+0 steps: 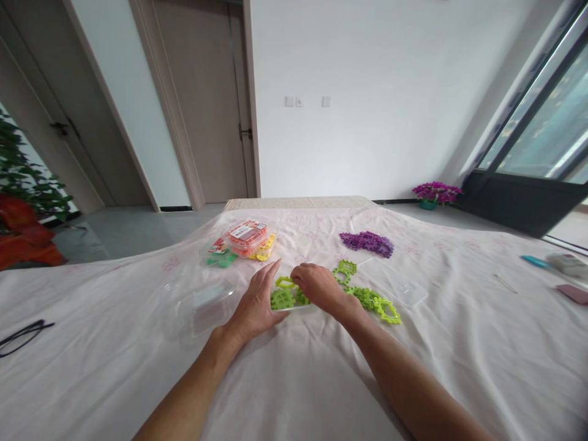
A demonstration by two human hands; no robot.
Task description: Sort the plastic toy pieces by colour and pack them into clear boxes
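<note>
In front of me on the cloth is a clear plastic container [298,307] with lime-green interlocking toy pieces [282,299] in it. My left hand [258,301] grips its left side, fingers along the far end and thumb at the near edge. Over the container's right part, my right hand [323,288] has its fingers closed on a green notched piece [285,282]; the fingertips are partly hidden. More green pieces [367,298] lie in a loose pile right of my right hand.
An open clear container [197,306] lies to the left. Behind it sit packs of orange pieces [248,237], yellow pieces [264,248] and green pieces [223,259]. Purple pieces [367,242] lie at the far right, a clear lid [408,292] nearer. Glasses [25,335] rest at far left.
</note>
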